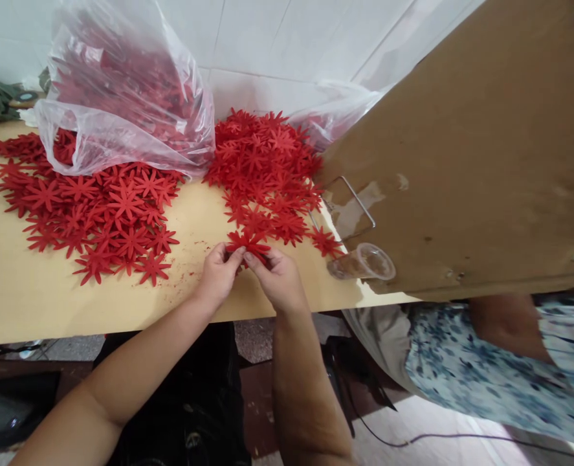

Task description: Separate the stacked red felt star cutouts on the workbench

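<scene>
Between my two hands, close to the table's front edge, is a red artificial flower (248, 242) with long narrow petals. My left hand (222, 268) pinches its near left side between thumb and fingers. The thumb of my right hand (277, 275) presses the near right side, its fingers curled behind the petals. Both thumb tips nearly meet at the flower's near edge. Just beyond my hands rises a heap of similar red flowers (267, 155). Another, wider pile of red flowers (126, 204) spreads to the left.
A clear plastic bag (136, 84) full of red flowers sits on the left pile. A transparent plastic cup (364, 262) lies tipped beside a bent metal wire frame (359, 204). A large cardboard sheet (471, 155) stands at right; a person in patterned clothing (452, 349) is beyond it.
</scene>
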### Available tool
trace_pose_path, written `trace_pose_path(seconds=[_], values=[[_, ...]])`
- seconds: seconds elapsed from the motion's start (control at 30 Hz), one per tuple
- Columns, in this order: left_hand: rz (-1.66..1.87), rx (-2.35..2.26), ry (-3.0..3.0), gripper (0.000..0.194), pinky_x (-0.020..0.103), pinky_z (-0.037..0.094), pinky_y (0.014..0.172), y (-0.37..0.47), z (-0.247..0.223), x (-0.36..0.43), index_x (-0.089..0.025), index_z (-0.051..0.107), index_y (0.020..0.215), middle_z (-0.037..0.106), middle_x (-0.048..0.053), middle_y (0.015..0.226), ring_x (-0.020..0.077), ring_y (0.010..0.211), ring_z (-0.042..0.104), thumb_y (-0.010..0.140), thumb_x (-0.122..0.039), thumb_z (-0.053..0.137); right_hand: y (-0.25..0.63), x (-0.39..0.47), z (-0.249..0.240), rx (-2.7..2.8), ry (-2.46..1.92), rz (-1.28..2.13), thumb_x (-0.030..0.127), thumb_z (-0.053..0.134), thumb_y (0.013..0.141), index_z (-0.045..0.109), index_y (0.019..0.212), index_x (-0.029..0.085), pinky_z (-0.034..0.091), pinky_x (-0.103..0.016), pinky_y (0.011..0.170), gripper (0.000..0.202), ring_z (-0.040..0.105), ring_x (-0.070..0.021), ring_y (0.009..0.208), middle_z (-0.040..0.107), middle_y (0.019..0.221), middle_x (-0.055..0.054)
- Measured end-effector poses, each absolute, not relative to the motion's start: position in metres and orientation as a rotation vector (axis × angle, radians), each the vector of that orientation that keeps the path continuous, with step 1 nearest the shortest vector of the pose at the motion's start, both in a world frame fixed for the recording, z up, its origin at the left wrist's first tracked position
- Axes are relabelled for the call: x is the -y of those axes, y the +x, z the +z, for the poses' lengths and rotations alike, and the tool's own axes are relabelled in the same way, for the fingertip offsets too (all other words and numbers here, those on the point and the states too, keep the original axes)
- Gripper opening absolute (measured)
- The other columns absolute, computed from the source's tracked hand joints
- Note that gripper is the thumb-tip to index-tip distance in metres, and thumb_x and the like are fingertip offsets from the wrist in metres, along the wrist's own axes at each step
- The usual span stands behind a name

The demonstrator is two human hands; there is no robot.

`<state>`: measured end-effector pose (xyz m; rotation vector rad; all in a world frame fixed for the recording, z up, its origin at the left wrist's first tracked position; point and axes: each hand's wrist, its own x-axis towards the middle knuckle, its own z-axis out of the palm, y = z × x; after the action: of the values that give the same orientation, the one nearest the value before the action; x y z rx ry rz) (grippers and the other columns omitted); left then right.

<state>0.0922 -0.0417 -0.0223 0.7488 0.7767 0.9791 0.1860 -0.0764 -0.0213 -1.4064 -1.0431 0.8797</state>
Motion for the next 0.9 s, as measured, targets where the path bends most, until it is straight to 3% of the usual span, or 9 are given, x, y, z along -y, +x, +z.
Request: trace_pose_path(seconds=[0.2, 0.37, 0.47, 0.6, 0.77, 0.9], values=[[0.921, -0.776, 0.807, 0.009, 0.019, 0.034, 0.051, 0.093, -0.025, 0.043, -0.015, 0.051, 0.070, 0.051, -0.003, 0.062, 0.0043, 0.051, 0.044, 0.074, -0.022, 0.053, 0.187, 0.071, -0.029, 0.889, -1.404, 0.704, 0.036, 0.062, 0.068, 0.061, 0.078, 0.017, 0.048, -0.031, 0.067, 0.022, 0.057, -0.0124, 0.065, 0.063, 0.068, -0.001], [0.966, -0.847, 0.785, 0.010, 0.017, 0.036, 0.052, 0.093, -0.022, 0.044, -0.015, 0.053, 0.078, 0.053, -0.001, 0.070, 0.0056, 0.059, 0.047, 0.070, -0.018, 0.058, 0.192, 0.072, -0.032, 0.863, -1.524, 0.549, 0.045, 0.056, 0.070, 0.050, 0.055, 0.016, 0.039, -0.022, 0.050, 0.033, 0.043, -0.0073, 0.048, 0.047, 0.048, 0.004], [0.962, -0.792, 0.723, 0.018, 0.019, 0.040, 0.060, 0.092, -0.017, 0.045, -0.016, 0.057, 0.086, 0.058, 0.002, 0.084, 0.0081, 0.071, 0.052, 0.068, -0.019, 0.060, 0.192, 0.074, -0.033, 0.892, -1.559, 0.548, 0.048, 0.051, 0.074, 0.045, 0.052, 0.017, 0.033, -0.021, 0.044, 0.039, 0.037, -0.0060, 0.043, 0.041, 0.045, 0.005], [0.922, -0.625, 0.694, 0.015, 0.023, 0.041, 0.075, 0.093, -0.018, 0.045, -0.014, 0.061, 0.082, 0.062, 0.003, 0.083, 0.0095, 0.077, 0.055, 0.067, -0.018, 0.060, 0.188, 0.076, -0.032, 0.923, -1.503, 0.672, 0.046, 0.051, 0.075, 0.053, 0.061, 0.017, 0.041, -0.022, 0.051, 0.032, 0.046, -0.0081, 0.050, 0.051, 0.053, 0.003], [0.958, -0.665, 0.623, 0.009, 0.022, 0.040, 0.070, 0.095, -0.029, 0.041, -0.014, 0.055, 0.062, 0.057, -0.002, 0.064, 0.0061, 0.063, 0.051, 0.065, -0.019, 0.061, 0.187, 0.082, -0.030, 1.056, -1.421, 0.840, 0.041, 0.056, 0.072, 0.057, 0.085, 0.019, 0.046, -0.027, 0.070, 0.025, 0.055, -0.0117, 0.072, 0.062, 0.081, -0.002], [0.960, -0.671, 0.507, 0.013, 0.021, 0.040, 0.066, 0.094, -0.035, 0.038, -0.014, 0.052, 0.061, 0.056, -0.003, 0.060, 0.0054, 0.058, 0.050, 0.066, -0.020, 0.061, 0.190, 0.087, -0.034, 1.058, -1.432, 0.884, 0.039, 0.060, 0.070, 0.058, 0.081, 0.019, 0.044, -0.025, 0.062, 0.023, 0.051, -0.0104, 0.062, 0.058, 0.068, 0.001]])
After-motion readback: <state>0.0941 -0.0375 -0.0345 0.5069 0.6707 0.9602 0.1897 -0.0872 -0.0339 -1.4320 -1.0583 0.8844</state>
